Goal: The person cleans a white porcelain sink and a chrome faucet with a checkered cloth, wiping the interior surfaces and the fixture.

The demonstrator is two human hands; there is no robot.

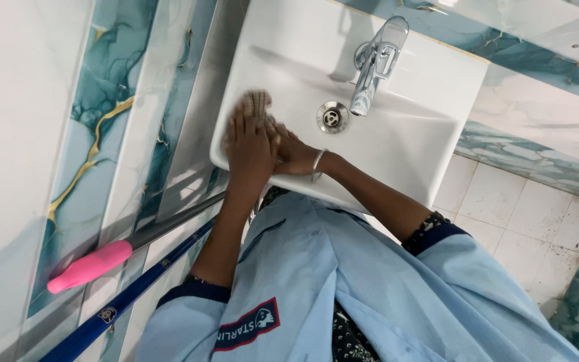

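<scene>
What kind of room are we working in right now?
Most likely a bathroom or washroom. A white wall-mounted sink with a chrome tap and a drain, marbled blue-and-white wall tiles, and a tiled floor all point to it.

At twelve o'clock we see a chrome tap [374,64] standing over a round steel drain [332,117]. At eight o'clock we find a pink handle [90,266] leaning on marbled wall tiles [105,100], just beside a blue pole [129,298]. At three o'clock we see stained floor tiles [524,214].
</scene>
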